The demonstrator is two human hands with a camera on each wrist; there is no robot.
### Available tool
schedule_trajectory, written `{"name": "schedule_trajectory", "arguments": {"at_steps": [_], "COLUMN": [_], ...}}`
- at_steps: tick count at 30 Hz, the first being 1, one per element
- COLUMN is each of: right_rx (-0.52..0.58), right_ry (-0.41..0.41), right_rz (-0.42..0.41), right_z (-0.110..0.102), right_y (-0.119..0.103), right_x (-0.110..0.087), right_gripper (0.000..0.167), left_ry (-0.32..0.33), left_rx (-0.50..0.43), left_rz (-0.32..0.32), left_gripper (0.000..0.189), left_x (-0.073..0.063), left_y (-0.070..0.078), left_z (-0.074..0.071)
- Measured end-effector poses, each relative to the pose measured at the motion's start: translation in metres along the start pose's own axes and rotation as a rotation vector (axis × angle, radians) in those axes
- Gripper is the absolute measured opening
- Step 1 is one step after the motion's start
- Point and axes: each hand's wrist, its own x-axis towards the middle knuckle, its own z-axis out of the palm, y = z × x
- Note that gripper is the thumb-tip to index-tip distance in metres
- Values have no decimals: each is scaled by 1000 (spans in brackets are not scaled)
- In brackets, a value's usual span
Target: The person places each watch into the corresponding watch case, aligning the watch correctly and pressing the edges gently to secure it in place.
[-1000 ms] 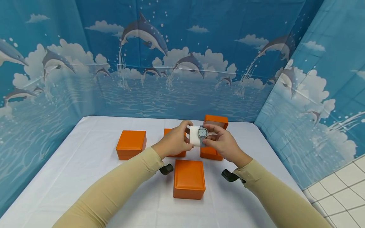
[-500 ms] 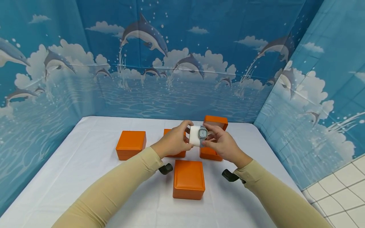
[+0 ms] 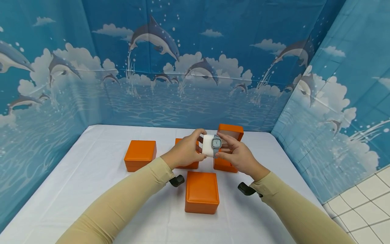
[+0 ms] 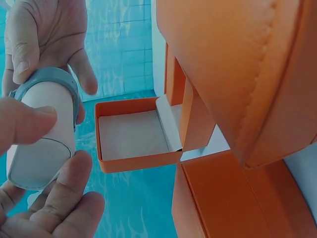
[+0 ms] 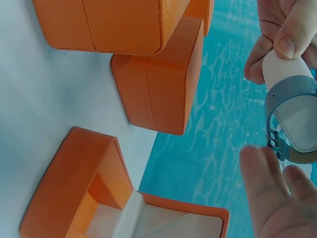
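Note:
A watch (image 3: 216, 142) with a square face and a grey-blue strap sits around a white cushion (image 3: 208, 145), held above the table. My left hand (image 3: 185, 152) grips the cushion's left end between thumb and fingers. On the other side, my right hand (image 3: 242, 157) holds the watch at its strap, index finger at the top and thumb at the bottom. The strap's buckle (image 5: 275, 141) shows in the right wrist view, close to the right fingertips. Just behind the right hand stands an open orange watch box (image 3: 225, 165), its lid raised.
Closed orange boxes stand on the white-covered table (image 3: 146, 217): one at the left (image 3: 140, 155), one at the front (image 3: 202, 192), and one partly hidden behind the left hand (image 3: 189, 165). A dolphin-printed curtain (image 3: 189, 101) encloses the back and sides.
The right fingers have shifted slightly and spread a little on the watch, its face now showing more fully. The left hand, cushion and boxes stay nearly in place.

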Motion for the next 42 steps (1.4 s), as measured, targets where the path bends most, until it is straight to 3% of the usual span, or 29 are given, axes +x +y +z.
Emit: {"name": "schedule_trajectory", "arguments": {"at_steps": [22,42], "right_rx": [43,17], "right_ry": [-9,11], "right_rz": [29,39], "right_z": [2,5], "right_y": [6,6], "right_x": [3,4], "right_gripper": [79,80], "left_ry": [7,9], "left_rx": [9,9], "left_rz": [-4,-9], "left_gripper": [78,76], "left_x": [1,2], "left_y": [-2,-6], "left_z": [1,3]}}
